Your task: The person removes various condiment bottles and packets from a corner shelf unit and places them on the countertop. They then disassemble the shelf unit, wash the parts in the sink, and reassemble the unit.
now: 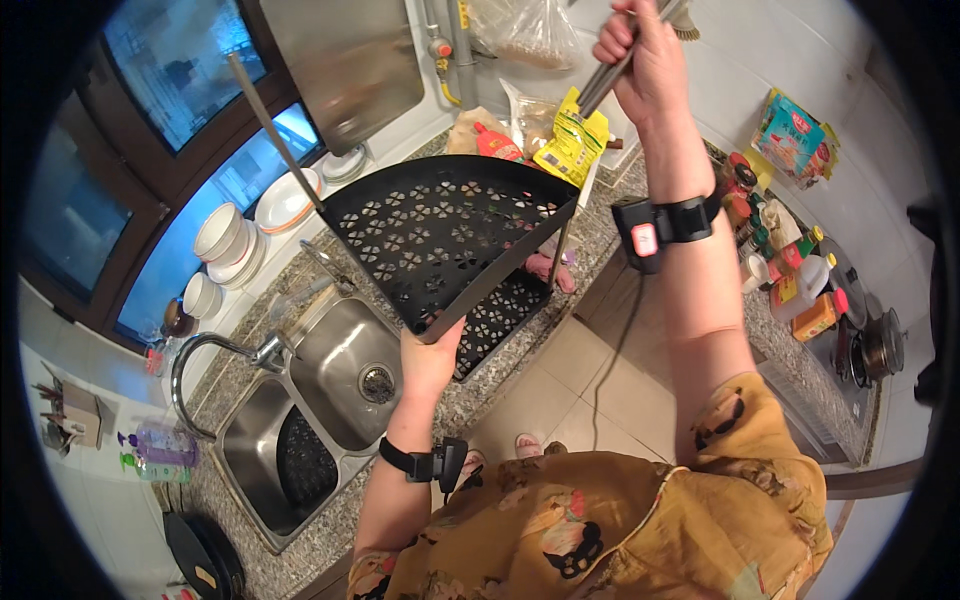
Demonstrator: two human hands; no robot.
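Observation:
A black quarter-round shelf tier, pierced with clover-shaped holes, is above the counter. My left hand is closed around its near corner from below. A thin metal post rises from its left corner, and another post runs down from the right corner. Below it, a second black perforated tier rests on the counter. My right hand is raised at the upper right, its fingers wrapped round grey metal rods. Whether those rods join the shelf cannot be told.
A double steel sink with a curved tap lies left; a black perforated piece sits in one basin. Bowls and plates line the window ledge. A yellow packet stands behind the shelf. Bottles and pots occupy the right counter.

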